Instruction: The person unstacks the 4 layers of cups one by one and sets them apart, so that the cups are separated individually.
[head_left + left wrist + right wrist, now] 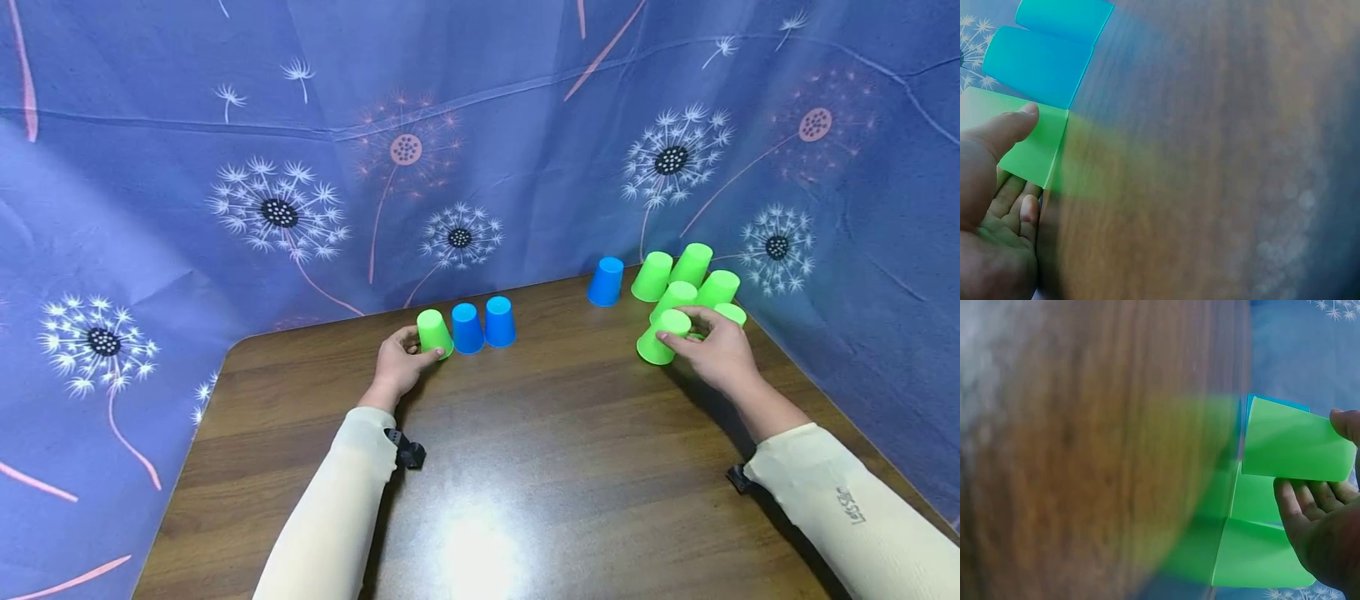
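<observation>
My left hand [399, 364] grips an upside-down green cup [434, 332], with the thumb on its near side and the fingers around the far left. Two upside-down blue cups [468, 329] stand in line just right of it; all three also show in the left wrist view. Over at the right, my right hand [717, 348] holds another inverted green cup [657, 343] between thumb and fingers. In the right wrist view, the held cup [1294, 442] has its mouth toward the tabletop. More green cups [717, 288] cluster behind it, partly hidden by the hand.
A lone blue cup [605, 283] stands at the table's back edge, left of the green cluster. The brown wooden table [540, 433] is bordered by a blue dandelion-print cloth [525, 150] behind and on the right.
</observation>
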{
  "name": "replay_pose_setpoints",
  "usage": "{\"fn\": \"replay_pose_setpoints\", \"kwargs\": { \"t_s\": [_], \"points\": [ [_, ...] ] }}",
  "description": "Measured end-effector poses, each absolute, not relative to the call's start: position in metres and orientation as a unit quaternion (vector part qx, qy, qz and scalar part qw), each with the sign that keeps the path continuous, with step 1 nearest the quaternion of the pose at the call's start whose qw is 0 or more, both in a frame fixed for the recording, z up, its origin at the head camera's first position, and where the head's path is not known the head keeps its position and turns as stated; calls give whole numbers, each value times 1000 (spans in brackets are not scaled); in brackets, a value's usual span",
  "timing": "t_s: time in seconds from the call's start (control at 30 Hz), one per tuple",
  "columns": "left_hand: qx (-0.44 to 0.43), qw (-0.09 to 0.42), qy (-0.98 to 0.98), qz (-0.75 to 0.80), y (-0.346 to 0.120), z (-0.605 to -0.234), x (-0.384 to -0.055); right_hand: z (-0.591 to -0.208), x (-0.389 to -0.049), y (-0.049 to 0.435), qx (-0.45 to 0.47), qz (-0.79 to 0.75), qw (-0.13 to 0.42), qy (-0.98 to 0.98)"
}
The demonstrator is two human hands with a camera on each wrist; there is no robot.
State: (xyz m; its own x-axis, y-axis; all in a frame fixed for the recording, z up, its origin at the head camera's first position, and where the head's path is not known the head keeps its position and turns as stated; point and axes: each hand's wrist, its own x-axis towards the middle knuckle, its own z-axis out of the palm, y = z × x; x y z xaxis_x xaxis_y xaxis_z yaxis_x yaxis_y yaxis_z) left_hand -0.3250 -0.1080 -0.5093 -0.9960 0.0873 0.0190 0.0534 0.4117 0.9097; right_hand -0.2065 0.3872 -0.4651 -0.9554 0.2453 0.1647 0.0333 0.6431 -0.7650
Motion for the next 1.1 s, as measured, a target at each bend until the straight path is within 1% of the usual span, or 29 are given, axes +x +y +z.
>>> {"fn": "replay_pose_setpoints", "kwargs": {
  "t_s": [0.23,0.7,0.87,1.1],
  "points": [
    [46,8,839,542,-108,-513,-328,-467,-206,391,-82,403,122,-904],
    [50,9,831,553,-109,-514,-330,-466,-204,391,-78,391,118,-910],
    [50,9,832,552,-109,-514,-330,-466,-206,389,-63,400,137,-904],
    [45,14,835,548,-109,-514,-330,-458,-210,382,-43,434,185,-881]
  ]
}}
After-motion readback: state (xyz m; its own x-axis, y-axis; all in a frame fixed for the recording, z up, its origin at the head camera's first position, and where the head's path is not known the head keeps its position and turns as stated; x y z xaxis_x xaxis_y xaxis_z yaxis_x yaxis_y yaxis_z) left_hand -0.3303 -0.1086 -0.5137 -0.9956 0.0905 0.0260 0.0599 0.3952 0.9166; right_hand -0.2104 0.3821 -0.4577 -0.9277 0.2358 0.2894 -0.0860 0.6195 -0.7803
